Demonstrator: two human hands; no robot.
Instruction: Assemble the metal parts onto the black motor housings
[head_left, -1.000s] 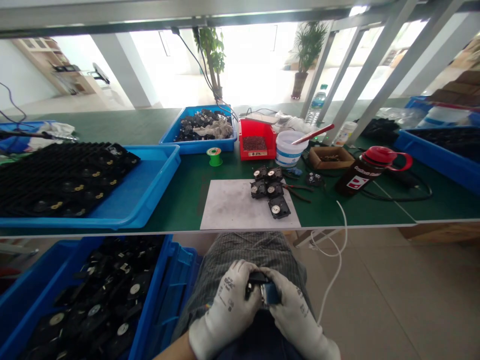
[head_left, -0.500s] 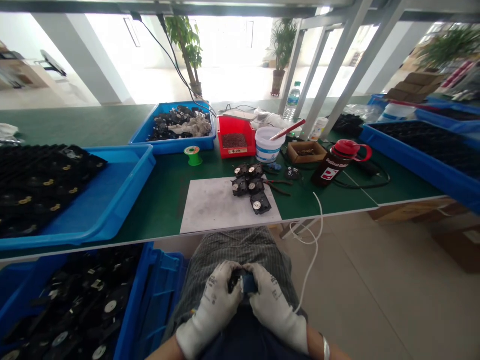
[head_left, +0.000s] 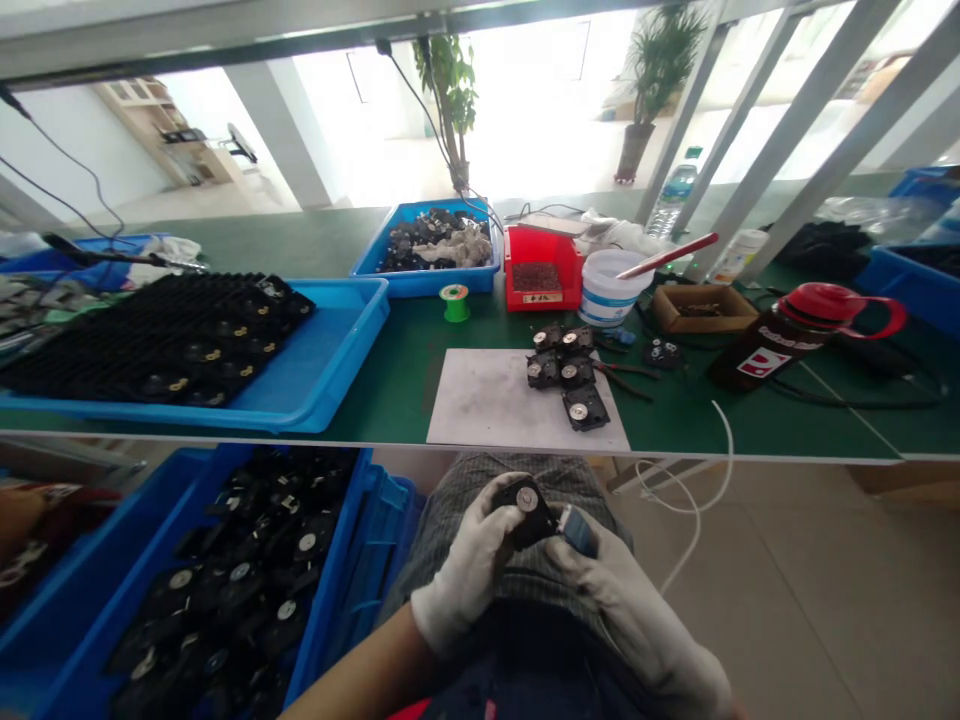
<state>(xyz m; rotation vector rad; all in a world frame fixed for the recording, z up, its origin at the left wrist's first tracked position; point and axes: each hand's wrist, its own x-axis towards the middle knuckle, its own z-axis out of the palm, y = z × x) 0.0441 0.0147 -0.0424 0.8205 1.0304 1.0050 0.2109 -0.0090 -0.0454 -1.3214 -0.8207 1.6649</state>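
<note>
My left hand (head_left: 476, 545), in a white glove, is closed around a small black mechanism (head_left: 534, 522) with a round silver disc on its face. In my gloved right hand (head_left: 615, 580) is a small blue block-like piece (head_left: 579, 532) with a pale metallic end, close against the mechanism's right side; whether the two touch, I cannot tell. Both hands are above my lap, below the table's front edge. Several similar black mechanisms (head_left: 576, 372) lie on a white sheet (head_left: 480, 405) on the green table.
Black parts fill a blue bin (head_left: 300, 640) at lower left. On the table are a blue tray (head_left: 337, 350) of black panels, a solder-like green spool (head_left: 455, 303), a red parts bin (head_left: 544, 295), a white tub (head_left: 609, 300), pliers (head_left: 630, 380) and a red-lidded bottle (head_left: 780, 345).
My hands have moved apart and up, and the mechanism's silver disc now shows. The blue piece has tilted. The view has turned left.
</note>
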